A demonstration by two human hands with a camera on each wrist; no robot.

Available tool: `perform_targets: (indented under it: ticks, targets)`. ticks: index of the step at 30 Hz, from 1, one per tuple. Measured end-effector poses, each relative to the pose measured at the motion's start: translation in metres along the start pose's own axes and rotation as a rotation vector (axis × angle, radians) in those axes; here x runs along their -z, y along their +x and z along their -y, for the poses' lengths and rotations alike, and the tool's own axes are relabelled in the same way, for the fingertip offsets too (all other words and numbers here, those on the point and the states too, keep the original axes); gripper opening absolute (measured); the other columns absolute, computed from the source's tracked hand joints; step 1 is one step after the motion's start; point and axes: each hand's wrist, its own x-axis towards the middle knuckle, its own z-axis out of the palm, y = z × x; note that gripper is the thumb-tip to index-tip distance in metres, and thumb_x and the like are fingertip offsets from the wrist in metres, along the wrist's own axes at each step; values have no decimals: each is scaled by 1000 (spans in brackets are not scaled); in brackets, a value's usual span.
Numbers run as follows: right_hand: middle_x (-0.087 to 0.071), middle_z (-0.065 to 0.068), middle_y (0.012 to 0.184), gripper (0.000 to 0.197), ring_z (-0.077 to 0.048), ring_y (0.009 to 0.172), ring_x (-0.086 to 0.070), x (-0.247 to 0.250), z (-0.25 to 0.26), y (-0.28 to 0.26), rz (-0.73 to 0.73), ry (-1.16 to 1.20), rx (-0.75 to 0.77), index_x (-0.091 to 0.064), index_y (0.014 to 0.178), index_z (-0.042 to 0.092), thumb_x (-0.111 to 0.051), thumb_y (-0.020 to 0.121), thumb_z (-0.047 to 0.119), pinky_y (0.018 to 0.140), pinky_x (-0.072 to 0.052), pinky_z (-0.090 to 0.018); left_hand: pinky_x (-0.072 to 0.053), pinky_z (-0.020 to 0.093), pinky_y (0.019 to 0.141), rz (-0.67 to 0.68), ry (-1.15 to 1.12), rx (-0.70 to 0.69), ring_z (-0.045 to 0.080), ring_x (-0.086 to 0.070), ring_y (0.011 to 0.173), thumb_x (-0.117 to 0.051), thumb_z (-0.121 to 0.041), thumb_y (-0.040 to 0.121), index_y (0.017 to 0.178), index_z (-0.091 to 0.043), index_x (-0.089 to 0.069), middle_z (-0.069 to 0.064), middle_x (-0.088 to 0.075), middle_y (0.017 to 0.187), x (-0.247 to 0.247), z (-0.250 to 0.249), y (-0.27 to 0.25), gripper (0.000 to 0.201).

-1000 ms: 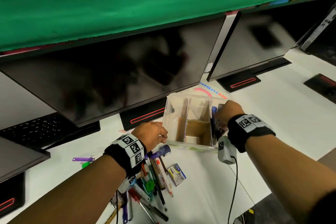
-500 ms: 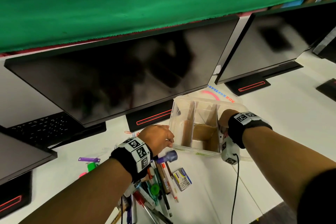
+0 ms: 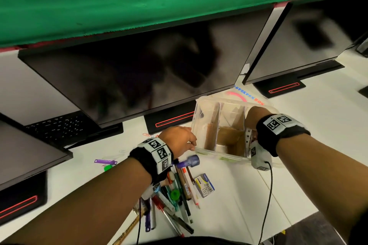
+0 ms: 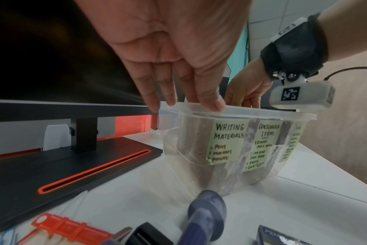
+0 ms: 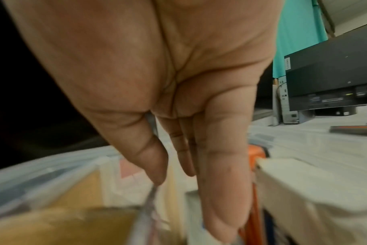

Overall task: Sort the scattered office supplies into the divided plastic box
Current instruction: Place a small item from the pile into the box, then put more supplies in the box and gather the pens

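A clear plastic box (image 3: pixel 199 117) with cardboard dividers stands on the white desk; its front (image 4: pixel 199 149) bears labels for writing materials, consumable items and tools. My left hand (image 3: pixel 180 141) rests straight fingertips (image 4: pixel 215 106) on the box's left rim. My right hand (image 3: pixel 252 119) reaches down into the right compartment with fingers (image 5: pixel 220 190) straight and nothing seen in them; orange and white items lie blurred beside it. A heap of pens (image 3: pixel 179 195), a purple-capped stick (image 3: pixel 189 162) and a small staples box (image 3: pixel 204 185) lie in front of the box.
Two dark monitors (image 3: pixel 139 69) lean over the desk, and a black stand base (image 3: pixel 169 119) sits just left of the box. A keyboard (image 3: pixel 59 127) lies far left. A purple tag (image 3: pixel 104 161) and an orange tag (image 4: pixel 67 230) lie loose. The desk edge (image 3: pixel 298 223) runs at lower right.
My right hand has sunk deeper into the right compartment, and the dark items seen at it a second ago no longer show. My left hand stays on the left rim.
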Motion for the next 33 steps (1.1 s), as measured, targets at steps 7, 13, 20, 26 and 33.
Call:
perform_targets:
  ticks: [7,13,20,26,33]
  targets:
    - [-64,-5,117,31,-24,108,-60,-25,27,-58,-84,-135,354,-60,118,14,-57,89,23,94,-46,-31,-33,23,110,-84,-79,-40,9,-44,131,-45,-17,97,124,-26,-61,-11,-50,141,-3,12,-19,33]
    - [-73,-5,94,19,-25,89,-67,-91,20,-95,-93,-209,900,-70,93,14,-54,84,15,82,-53,-33,-35,22,102,-90,-119,159,12,-49,124,-44,-17,96,120,-28,-63,-9,-58,132,-13,50,-61,33]
    - [-63,-3,116,28,-23,113,-56,-159,17,-94,178,-486,1057,-65,114,23,-52,89,21,96,-45,-31,-41,28,101,14,-163,367,18,-55,119,-49,-11,91,114,-29,-66,-4,-61,127,-61,95,-121,34]
    - [-37,-3,146,48,-25,134,-32,-196,29,-87,323,-743,1129,-49,135,29,-53,89,43,109,-33,-38,-48,27,92,-64,-177,301,21,-62,108,-54,2,84,116,-25,-67,0,-68,115,-98,108,-157,44]
    - [-45,-6,141,42,-28,128,-41,-204,31,-69,193,-724,1076,-56,129,28,-54,90,14,106,-36,-40,-29,31,113,62,-65,301,20,-35,134,-48,-10,92,141,-30,-39,-3,-41,147,-122,106,-171,53]
